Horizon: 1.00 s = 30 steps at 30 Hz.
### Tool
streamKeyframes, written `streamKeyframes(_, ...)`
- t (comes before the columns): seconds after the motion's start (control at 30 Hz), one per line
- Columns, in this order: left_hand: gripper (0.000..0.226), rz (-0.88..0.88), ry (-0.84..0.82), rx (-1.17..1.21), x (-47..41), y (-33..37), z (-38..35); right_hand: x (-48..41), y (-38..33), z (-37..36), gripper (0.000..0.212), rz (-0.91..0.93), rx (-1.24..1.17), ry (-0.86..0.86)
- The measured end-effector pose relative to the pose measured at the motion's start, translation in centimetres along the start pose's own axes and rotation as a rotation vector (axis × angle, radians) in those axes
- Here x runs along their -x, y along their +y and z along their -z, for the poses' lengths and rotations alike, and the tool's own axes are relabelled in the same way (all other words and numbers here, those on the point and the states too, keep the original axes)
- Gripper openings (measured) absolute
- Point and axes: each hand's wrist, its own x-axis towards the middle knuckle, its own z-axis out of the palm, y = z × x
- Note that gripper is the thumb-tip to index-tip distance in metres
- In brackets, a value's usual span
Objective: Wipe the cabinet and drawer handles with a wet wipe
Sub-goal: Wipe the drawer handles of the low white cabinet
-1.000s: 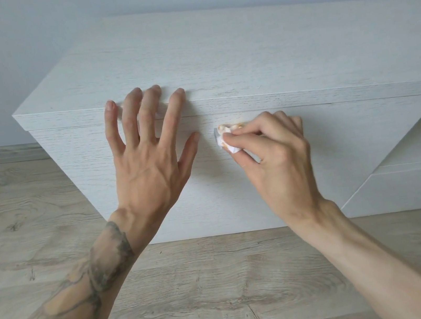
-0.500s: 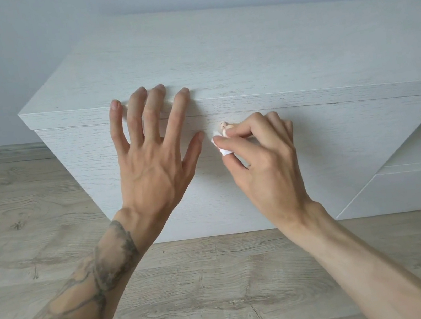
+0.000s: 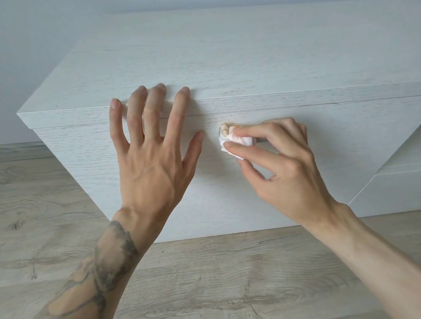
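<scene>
1. Two hands work at the front of a low cabinet. The right hand (image 3: 288, 171) pinches a crumpled wet wipe (image 3: 231, 139) between thumb and forefinger, with the other fingers curled behind.
2. The wipe is wrapped over the left end of a slim metal handle (image 3: 258, 140) and touches it. Most of the handle is hidden by the wipe and fingers. Judgement: the pinch encloses the bar so that one stroke cleans several faces.
3. The left hand (image 3: 149, 163) lies flat with fingers spread wide, holding nothing. Its fingertips reach the front edge of the cabinet top (image 3: 242, 52), and its palm is over the drawer front (image 3: 339, 144), just beside the wipe. Judgement: it braces the front against the rubbing force.
4. The wipe shows a yellowish tint at its upper fold. Judgement: it is picking up dirt.
5. The cabinet has a pale, whitewashed wood grain. A lower unit (image 3: 414, 182) of the same finish adjoins it on the right.
6. The floor (image 3: 198, 299) is grey-brown wood-effect planking, and the wall (image 3: 21, 51) behind is plain pale grey.
</scene>
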Motion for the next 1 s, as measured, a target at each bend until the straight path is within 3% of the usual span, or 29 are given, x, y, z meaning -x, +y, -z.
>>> streamKeyframes(0.3,0.060,0.009,0.006,0.008,0.1,-0.1,-0.3,-2.0,-1.7,-0.6,0.010,-0.174,0.001,0.050)
streamKeyframes(1.0,0.061,-0.003,0.018,0.009,0.1,-0.1,-0.4,-1.6,0.0,0.1,0.005,-0.047,-0.062,0.043)
